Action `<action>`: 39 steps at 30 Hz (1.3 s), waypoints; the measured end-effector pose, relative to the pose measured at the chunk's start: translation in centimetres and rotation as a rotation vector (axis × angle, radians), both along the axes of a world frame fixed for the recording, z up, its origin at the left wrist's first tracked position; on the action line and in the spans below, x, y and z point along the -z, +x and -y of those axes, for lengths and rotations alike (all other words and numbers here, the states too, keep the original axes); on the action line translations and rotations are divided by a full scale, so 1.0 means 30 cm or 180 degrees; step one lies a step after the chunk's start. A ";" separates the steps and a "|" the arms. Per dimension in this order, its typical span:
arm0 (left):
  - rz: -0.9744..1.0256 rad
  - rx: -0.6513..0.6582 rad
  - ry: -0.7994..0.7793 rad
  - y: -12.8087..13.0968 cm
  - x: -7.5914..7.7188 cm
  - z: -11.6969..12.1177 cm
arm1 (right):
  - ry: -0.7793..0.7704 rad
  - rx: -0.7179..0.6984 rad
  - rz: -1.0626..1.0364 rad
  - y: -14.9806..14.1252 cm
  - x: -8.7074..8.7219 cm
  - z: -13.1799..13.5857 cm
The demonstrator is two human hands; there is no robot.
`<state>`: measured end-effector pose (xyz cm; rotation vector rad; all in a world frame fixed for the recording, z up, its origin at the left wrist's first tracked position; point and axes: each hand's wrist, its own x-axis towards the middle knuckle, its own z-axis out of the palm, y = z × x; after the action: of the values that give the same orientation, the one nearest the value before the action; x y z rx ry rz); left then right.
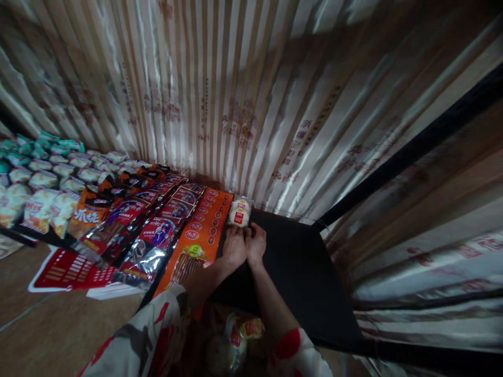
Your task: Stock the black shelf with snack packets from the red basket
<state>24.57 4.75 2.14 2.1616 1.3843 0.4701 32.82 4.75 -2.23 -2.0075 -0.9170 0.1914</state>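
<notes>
A clear packet of round white food with a red label lies at the back of the black table, against the curtain side. My left hand is closed at the near edge of this packet, fingers curled down. Beside it my right hand is also closed, its fingers bent at the packet's right near corner. The two hands touch or nearly touch. What lies under the fingers is hidden. Just left of the packet is a long orange snack sheet. Below my forearms, more clear packets with red and yellow labels sit in shadow.
Rows of snack bags run left along the table: dark red packs, orange bags, white bags and green bags. Bare black tabletop lies right. A striped curtain and black frame bar bound the space.
</notes>
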 end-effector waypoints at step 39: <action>0.0418 0.0114 0.0869 -0.432 -0.048 0.259 | 0.0387 -0.0672 -0.0848 -0.350 -0.095 0.241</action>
<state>11.62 -3.01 3.59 2.3170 1.2684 0.8133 22.31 -2.48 0.60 -1.7225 -0.9432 0.4965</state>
